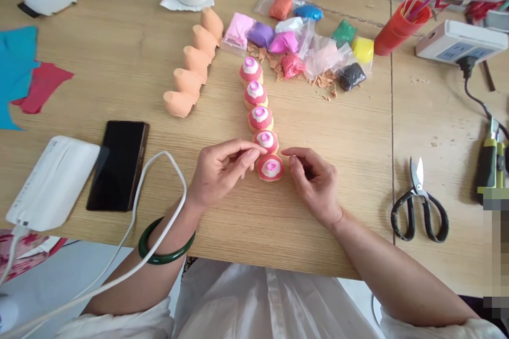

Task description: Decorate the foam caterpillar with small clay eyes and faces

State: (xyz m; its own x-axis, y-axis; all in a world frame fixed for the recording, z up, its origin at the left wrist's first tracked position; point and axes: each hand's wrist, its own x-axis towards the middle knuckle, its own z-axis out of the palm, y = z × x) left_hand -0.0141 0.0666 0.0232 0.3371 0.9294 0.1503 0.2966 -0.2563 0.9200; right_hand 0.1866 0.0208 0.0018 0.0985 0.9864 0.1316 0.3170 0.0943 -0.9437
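A row of several small clay pieces with pink and white tops runs down the wooden table (350,148). The nearest piece (270,168) lies between my two hands. My left hand (220,169) rests beside it on the left, fingers curled, fingertips touching the piece's edge. My right hand (312,177) sits just to its right, fingers bent in a loose pinch, close to the piece; nothing visible shows in them. A green bangle (165,251) circles my left wrist.
Plain orange clay cones (194,63) lie in a row at the left. Bags of coloured clay (302,42) sit behind. Black scissors (419,206), a phone (118,164), a white charger with cable (51,183), a red cup (400,29) and a power strip (459,42) surround the work area.
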